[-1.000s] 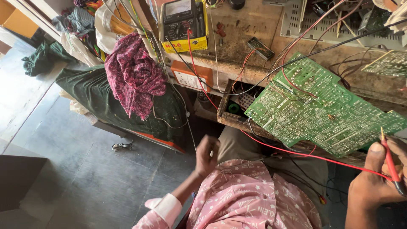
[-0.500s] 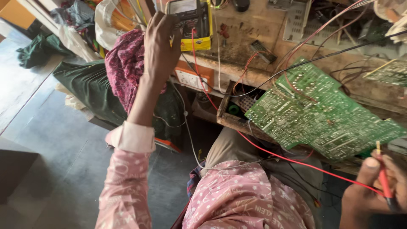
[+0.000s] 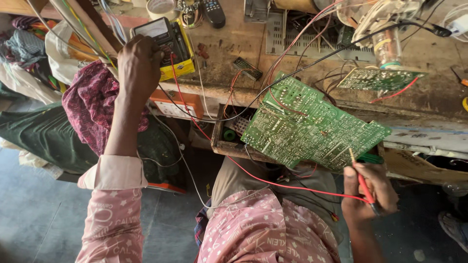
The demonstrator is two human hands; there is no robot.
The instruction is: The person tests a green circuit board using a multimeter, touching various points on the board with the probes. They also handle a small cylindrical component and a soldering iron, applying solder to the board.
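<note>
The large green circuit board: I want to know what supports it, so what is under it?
Under the large green circuit board an open wooden drawer shows at its left edge, with a green round part inside. The rest of the drawer is covered by the board.

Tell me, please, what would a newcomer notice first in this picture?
The large green circuit board at the centre, leaning on the cluttered wooden workbench. The right hand holds a red probe at the board's lower edge. The left hand reaches up to the yellow multimeter.
</note>
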